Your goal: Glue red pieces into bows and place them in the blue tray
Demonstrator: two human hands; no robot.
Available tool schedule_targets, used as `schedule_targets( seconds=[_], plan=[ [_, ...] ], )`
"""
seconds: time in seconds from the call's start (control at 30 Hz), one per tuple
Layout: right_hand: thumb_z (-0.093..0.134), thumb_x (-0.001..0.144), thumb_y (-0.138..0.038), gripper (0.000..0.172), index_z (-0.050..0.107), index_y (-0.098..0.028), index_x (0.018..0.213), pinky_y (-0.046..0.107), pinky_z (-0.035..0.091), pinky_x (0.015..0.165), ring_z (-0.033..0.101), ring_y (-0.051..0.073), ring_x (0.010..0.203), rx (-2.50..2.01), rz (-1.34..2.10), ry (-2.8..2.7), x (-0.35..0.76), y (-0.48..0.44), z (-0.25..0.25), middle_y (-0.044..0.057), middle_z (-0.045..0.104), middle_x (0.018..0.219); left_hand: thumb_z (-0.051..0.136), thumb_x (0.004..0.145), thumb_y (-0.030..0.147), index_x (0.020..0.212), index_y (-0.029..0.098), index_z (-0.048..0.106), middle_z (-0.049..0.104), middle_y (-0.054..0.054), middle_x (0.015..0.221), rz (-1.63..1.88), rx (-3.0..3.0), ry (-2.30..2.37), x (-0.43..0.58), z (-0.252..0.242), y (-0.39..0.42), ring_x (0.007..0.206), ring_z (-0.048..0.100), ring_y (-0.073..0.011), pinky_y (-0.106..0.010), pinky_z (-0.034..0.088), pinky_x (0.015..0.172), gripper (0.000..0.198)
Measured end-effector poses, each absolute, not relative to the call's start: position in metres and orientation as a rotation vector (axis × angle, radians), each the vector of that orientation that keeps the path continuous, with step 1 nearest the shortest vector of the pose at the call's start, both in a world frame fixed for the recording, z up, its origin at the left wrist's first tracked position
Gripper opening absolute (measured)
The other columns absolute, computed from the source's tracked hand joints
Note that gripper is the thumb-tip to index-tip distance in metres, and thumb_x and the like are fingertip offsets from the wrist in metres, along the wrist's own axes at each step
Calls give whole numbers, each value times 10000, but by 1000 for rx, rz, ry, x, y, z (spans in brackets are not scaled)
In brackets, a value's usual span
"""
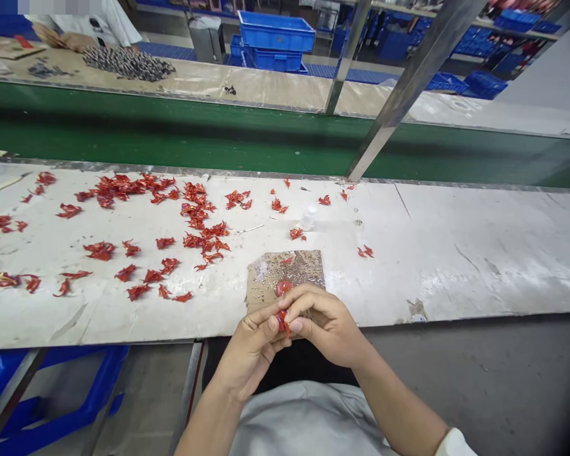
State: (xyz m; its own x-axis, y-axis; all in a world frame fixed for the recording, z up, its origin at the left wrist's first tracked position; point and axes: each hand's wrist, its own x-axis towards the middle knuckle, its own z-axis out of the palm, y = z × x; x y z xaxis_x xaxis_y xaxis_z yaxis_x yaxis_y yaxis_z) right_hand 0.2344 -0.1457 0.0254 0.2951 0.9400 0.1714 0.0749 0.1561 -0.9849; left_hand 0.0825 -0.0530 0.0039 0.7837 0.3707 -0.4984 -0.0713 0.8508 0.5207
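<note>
Between my two hands, just over the table's near edge, is a small red plastic piece (pixel 282 322) with pointed parts and a bit of blue on it. My left hand (pixel 254 345) pinches it from the left with thumb and fingers. From the right, my right hand (pixel 325 323) grips it with thumb and curled fingertips. Fingers cover much of the piece, so its full shape is hidden. Right beyond my fingers lies a piece of brown cardboard (pixel 261 278), speckled and shiny, with a round red blob (pixel 284 288) on it.
Many similar red pieces (pixel 123 187) lie scattered and heaped to the left and middle of the white table (pixel 456 253). A small clear bottle (pixel 308 218) stands beyond the cardboard. Metal posts (pixel 384 123) rise at the far edge. Across a green belt (pixel 171 139), another person's hands (pixel 61 39) work.
</note>
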Motion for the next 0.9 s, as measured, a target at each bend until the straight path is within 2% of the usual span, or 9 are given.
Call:
schedule_targets(
  seconds=[0.2, 0.33, 0.47, 0.57, 0.67, 0.77, 0.83, 0.9],
  plan=[
    [671, 966, -241, 58, 727, -252, 978, 358, 558, 908, 674, 196, 1018, -1276, 808, -1116, 229, -150, 21, 65, 684, 1081, 951, 635, 388, 953, 190, 830, 765, -64, 790, 231, 503, 632, 81, 0, -53, 691, 688, -134, -213, 570, 661, 394],
    [674, 962, -207, 109, 713, -272, 1041, 355, 558, 893, 678, 196, 1015, -1316, 710, -1138, 223, -153, 21, 57, 701, 1068, 956, 634, 345, 924, 175, 833, 765, -70, 789, 239, 577, 635, 78, 4, -50, 681, 675, -125, -204, 564, 657, 358],
    [676, 962, -210, 113, 705, -281, 1046, 342, 569, 849, 687, 192, 976, -1298, 633, -1215, 218, -154, 15, 54, 707, 1059, 960, 617, 385, 916, 175, 835, 762, -68, 768, 267, 651, 675, 71, 6, -53, 650, 651, -112, -196, 549, 649, 386],
    [636, 986, -227, 140, 699, -288, 1094, 379, 560, 915, 668, 213, 1070, -1302, 518, -1243, 213, -154, 5, 79, 676, 1153, 966, 605, 366, 902, 227, 832, 781, -57, 811, 347, 716, 782, 65, 8, -60, 698, 690, -141, -227, 569, 705, 354],
    [686, 963, -389, 273, 666, -312, 1224, 391, 574, 932, 677, 226, 1087, -1213, 656, -980, 205, -153, 0, 85, 687, 1185, 952, 628, 296, 926, 270, 827, 795, -49, 880, 581, 1021, 927, 62, 10, -69, 787, 732, -206, -298, 595, 763, 325],
    [793, 853, -501, 468, 658, -287, 1247, 347, 603, 875, 716, 214, 1006, -1017, 1018, -639, 196, -151, 5, 78, 731, 1127, 888, 705, 154, 1007, 294, 804, 795, -29, 959, 1058, 1631, 856, 66, 10, -73, 857, 723, -230, -348, 585, 775, 343],
    [854, 811, -428, 423, 694, -267, 1168, 323, 600, 866, 725, 204, 990, -965, 1168, -525, 193, -149, 12, 62, 756, 1075, 840, 736, 61, 1076, 287, 767, 789, -25, 1013, 1297, 1984, 703, 70, 8, -73, 907, 707, -221, -354, 562, 794, 415],
    [858, 808, -377, 360, 715, -260, 1117, 325, 605, 839, 734, 199, 950, -999, 1193, -465, 199, -146, 17, 50, 774, 1031, 849, 732, 56, 1219, 271, 685, 769, -50, 1096, 1375, 2148, 629, 75, 5, -70, 964, 697, -218, -361, 550, 823, 557]
  ],
)
